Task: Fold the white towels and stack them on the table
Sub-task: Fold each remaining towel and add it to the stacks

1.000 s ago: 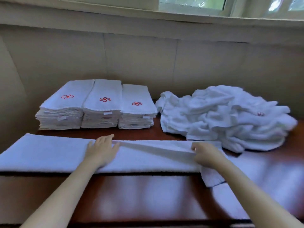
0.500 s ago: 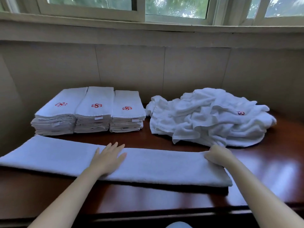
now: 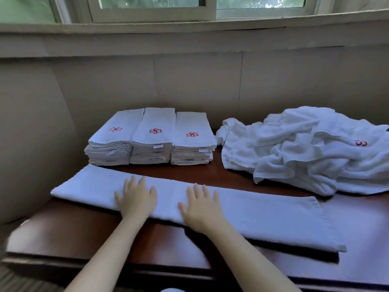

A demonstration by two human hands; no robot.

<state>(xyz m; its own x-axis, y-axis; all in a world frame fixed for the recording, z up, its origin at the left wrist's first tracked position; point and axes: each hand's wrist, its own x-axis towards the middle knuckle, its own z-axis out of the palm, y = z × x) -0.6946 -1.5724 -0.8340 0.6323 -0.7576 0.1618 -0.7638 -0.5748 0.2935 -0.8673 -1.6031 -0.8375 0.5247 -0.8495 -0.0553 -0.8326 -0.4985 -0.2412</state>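
Three folded stacks [image 3: 151, 142] at table [image 3: 84, 234] back-left; pile [image 3: 311, 148] back-right unfolded. Left hand [image 3: 137, 200] and right hand [image 3: 201, 206] flat, fingers straight, pressing strip [image 3: 263, 216] along front edge, gripping nothing.

I lose the loose towel pile [image 3: 315, 148] past the right edge. The table [image 3: 63, 234] smears into blur at its near-left corner, and tags [image 3: 157, 146] on the folded stacks [image 3: 151, 131] are too small for me to read.

white folded towel [image 3: 263, 216], red flower logos on white stacks [image 3: 151, 140], reddish-brown table [image 3: 164, 245]
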